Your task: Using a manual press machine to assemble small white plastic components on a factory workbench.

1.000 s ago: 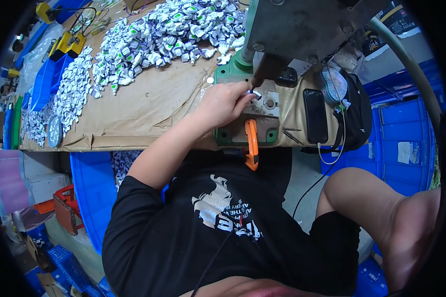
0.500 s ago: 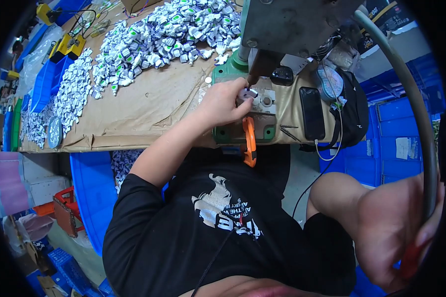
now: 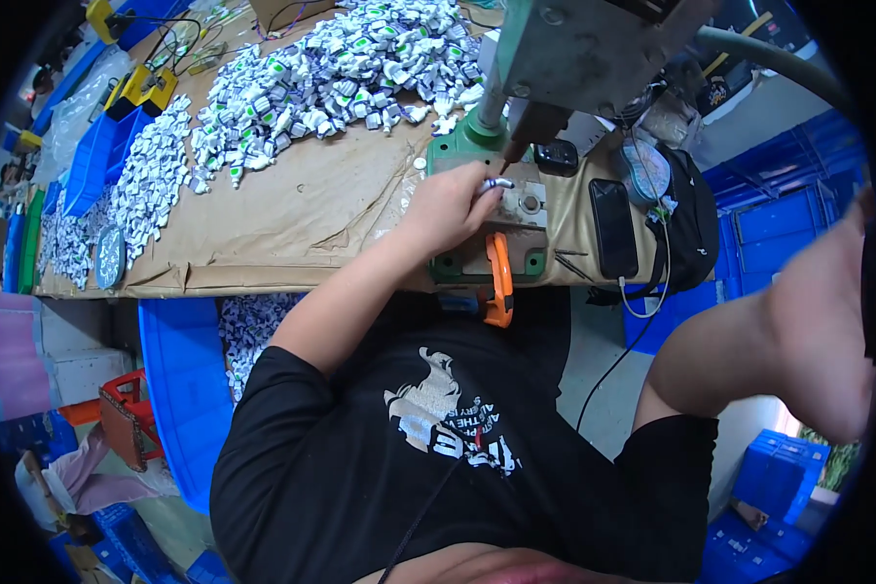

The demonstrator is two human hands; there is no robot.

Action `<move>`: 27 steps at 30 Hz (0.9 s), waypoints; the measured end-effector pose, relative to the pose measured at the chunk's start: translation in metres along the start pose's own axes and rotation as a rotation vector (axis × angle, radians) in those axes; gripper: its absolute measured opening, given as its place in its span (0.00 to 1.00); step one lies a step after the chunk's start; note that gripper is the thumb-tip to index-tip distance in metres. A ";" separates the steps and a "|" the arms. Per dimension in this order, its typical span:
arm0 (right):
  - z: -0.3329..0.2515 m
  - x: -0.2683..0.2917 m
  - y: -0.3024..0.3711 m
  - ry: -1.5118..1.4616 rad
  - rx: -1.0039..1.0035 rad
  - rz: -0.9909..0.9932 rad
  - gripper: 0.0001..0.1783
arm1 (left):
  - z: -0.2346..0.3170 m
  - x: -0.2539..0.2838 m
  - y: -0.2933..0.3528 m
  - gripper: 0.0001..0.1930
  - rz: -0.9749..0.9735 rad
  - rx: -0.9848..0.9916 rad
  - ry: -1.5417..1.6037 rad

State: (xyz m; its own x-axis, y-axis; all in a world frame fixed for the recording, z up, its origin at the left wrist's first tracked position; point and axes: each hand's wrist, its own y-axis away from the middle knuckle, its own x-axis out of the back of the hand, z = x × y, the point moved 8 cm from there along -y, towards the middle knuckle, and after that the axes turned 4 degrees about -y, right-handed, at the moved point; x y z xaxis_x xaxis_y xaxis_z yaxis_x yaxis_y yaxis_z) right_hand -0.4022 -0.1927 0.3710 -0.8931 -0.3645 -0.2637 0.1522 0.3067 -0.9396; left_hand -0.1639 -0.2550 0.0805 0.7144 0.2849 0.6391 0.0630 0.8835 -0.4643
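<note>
My left hand (image 3: 450, 206) pinches a small white piece with dark purple markings (image 3: 497, 183) between thumb and fingers. It holds the piece over the metal plate of a hand press with a green base (image 3: 446, 265), right by the narrow tip of the press's ram (image 3: 535, 127). Raised at the far right is my right hand (image 3: 827, 331), blurred, its fingers cut off by the dark rim. Above it the press's grey lever bar (image 3: 774, 60) runs off to the right; whether the hand grips it is hidden.
A large heap of white pieces (image 3: 341, 68) covers the table's far side. An orange curved handle (image 3: 499, 277) juts from the near edge. A phone (image 3: 611, 229) with a cable, a black bag (image 3: 689, 214) and a black rounded device (image 3: 556, 156) lie right of the press.
The lever bar has swung upward, and my right hand has risen toward the right rim. My left hand stays at the press with the small piece. The view has shifted slightly.
</note>
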 end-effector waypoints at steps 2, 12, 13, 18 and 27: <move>0.013 0.015 0.014 -0.086 -0.032 0.091 0.29 | 0.003 0.010 0.017 0.07 -0.022 -0.031 0.005; 0.131 -0.069 0.258 0.175 -0.764 -0.877 0.15 | -0.126 0.131 0.287 0.07 0.192 0.512 -0.075; 0.133 -0.072 0.271 0.206 -0.805 -0.959 0.12 | -0.134 0.144 0.310 0.07 0.113 0.469 -0.203; 0.133 -0.082 0.282 0.308 -0.815 -1.135 0.14 | -0.108 0.172 0.292 0.05 0.050 0.176 -0.403; 0.134 -0.084 0.285 0.463 -0.834 -1.247 0.17 | -0.146 0.129 0.064 0.24 0.121 0.223 -0.587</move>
State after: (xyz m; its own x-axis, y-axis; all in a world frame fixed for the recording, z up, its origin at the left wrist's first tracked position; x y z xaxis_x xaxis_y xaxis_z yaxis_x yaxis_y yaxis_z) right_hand -0.2265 -0.1927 0.0958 -0.3437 -0.5059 0.7911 -0.8802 0.4671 -0.0837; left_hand 0.0347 -0.2162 0.0438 0.2024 0.4880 0.8491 -0.1859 0.8704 -0.4560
